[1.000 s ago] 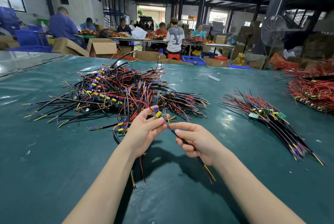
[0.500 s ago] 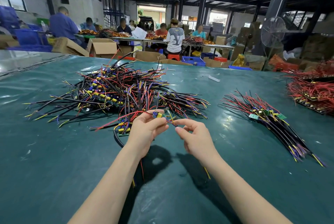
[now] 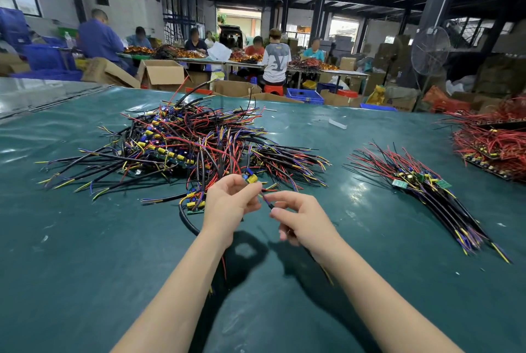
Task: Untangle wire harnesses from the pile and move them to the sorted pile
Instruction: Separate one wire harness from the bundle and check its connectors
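the step in hand looks like freeing one wire harness (image 3: 267,203) from the tangled pile (image 3: 182,142), at the pile's near edge and just above the green table mat (image 3: 85,253). the left hand (image 3: 230,204) pinches its board end, where a yellow capacitor (image 3: 252,179) shows at the fingertips, and the right hand (image 3: 301,221) has thumb and forefinger closed narrowly on the black sheathed cable just beside it, the other fingers curled under. the harness's long axis runs diagonally. the board end points up and away toward the pile, and the cable passes under the right wrist, its loose ends trailing back toward the person. red leads hang below the left hand; i cannot tell whether they are clear of the pile. the next move probably calls for drawing the cable out lengthwise without dragging neighbours along, then carrying it right to the sorted pile (image 3: 421,190), laid parallel with the bundle there.
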A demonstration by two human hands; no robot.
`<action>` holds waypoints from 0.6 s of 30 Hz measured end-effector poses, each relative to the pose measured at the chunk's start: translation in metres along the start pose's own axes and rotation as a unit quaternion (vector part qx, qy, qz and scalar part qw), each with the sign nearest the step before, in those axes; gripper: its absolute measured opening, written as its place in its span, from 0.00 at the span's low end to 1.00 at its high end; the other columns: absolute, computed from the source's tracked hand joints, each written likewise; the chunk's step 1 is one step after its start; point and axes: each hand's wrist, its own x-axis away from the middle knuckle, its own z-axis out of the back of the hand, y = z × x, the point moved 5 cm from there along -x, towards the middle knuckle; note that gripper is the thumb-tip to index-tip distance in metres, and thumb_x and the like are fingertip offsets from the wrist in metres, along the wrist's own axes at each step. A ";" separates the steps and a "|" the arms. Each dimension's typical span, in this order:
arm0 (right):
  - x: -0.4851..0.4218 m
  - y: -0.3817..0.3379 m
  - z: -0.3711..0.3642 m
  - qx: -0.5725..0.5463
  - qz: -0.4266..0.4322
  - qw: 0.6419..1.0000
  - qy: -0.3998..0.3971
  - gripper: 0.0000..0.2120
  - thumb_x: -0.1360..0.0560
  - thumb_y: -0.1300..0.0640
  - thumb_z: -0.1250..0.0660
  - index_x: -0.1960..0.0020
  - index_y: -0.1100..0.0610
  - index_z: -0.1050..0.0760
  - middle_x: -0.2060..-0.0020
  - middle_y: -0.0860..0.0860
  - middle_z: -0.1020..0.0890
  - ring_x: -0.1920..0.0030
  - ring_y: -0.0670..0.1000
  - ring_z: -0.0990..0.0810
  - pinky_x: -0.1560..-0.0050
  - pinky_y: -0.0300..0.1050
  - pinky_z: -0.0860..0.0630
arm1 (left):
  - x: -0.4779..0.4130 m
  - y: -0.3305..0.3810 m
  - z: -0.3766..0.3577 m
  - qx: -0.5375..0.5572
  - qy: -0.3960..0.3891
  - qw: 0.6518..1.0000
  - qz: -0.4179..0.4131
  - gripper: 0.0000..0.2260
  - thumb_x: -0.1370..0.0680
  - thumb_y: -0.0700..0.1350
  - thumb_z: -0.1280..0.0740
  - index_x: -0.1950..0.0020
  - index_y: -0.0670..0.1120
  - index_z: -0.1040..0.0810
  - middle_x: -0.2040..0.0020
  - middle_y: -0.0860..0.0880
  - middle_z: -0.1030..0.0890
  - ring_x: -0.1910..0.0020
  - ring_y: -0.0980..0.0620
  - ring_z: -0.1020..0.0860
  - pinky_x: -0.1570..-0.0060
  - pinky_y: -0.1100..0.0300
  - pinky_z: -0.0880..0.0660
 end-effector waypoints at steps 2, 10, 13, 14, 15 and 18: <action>0.001 0.004 -0.002 -0.116 -0.056 0.991 -0.041 0.14 0.24 0.70 0.41 0.54 0.53 0.24 0.68 0.48 0.24 0.82 0.42 0.32 0.81 0.29 0.45 | -0.001 0.002 0.001 -0.041 -0.009 0.999 -0.020 0.13 0.26 0.36 0.32 0.66 0.45 0.32 0.71 0.49 0.27 0.70 0.55 0.28 0.63 0.60 0.27; 0.000 0.006 0.001 -0.111 -0.073 0.990 -0.038 0.10 0.25 0.68 0.39 0.53 0.55 0.24 0.72 0.49 0.23 0.82 0.44 0.35 0.81 0.29 0.44 | 0.000 -0.006 -0.003 0.029 -0.058 0.994 0.092 0.11 0.23 0.39 0.35 0.64 0.44 0.34 0.70 0.48 0.22 0.77 0.58 0.25 0.73 0.64 0.24; -0.001 0.005 0.003 -0.078 -0.067 0.995 -0.015 0.10 0.25 0.67 0.38 0.58 0.55 0.24 0.74 0.47 0.24 0.83 0.43 0.35 0.81 0.30 0.44 | 0.002 -0.009 -0.002 0.077 -0.034 0.986 0.141 0.08 0.25 0.40 0.33 0.63 0.44 0.28 0.72 0.50 0.23 0.77 0.59 0.25 0.75 0.66 0.25; -0.001 0.005 0.003 -0.085 -0.066 0.994 -0.013 0.10 0.25 0.67 0.38 0.59 0.55 0.24 0.75 0.47 0.24 0.83 0.43 0.36 0.81 0.30 0.44 | 0.003 -0.010 -0.004 0.100 -0.036 0.981 0.161 0.07 0.25 0.40 0.32 0.63 0.44 0.26 0.74 0.50 0.23 0.77 0.59 0.24 0.75 0.66 0.24; -0.001 0.005 0.004 -0.098 -0.067 0.993 -0.012 0.10 0.25 0.68 0.38 0.59 0.55 0.24 0.76 0.46 0.24 0.83 0.43 0.36 0.81 0.29 0.44 | 0.004 -0.011 -0.006 0.132 -0.041 0.974 0.179 0.06 0.25 0.40 0.32 0.63 0.43 0.24 0.74 0.50 0.23 0.76 0.58 0.23 0.74 0.66 0.24; -0.001 0.005 0.007 -0.149 -0.079 0.986 -0.007 0.11 0.25 0.68 0.39 0.59 0.56 0.24 0.76 0.48 0.26 0.83 0.43 0.36 0.81 0.29 0.46 | 0.007 -0.012 -0.012 0.218 -0.055 0.951 0.214 0.01 0.26 0.34 0.34 0.57 0.39 0.24 0.71 0.48 0.19 0.72 0.56 0.20 0.70 0.65 0.22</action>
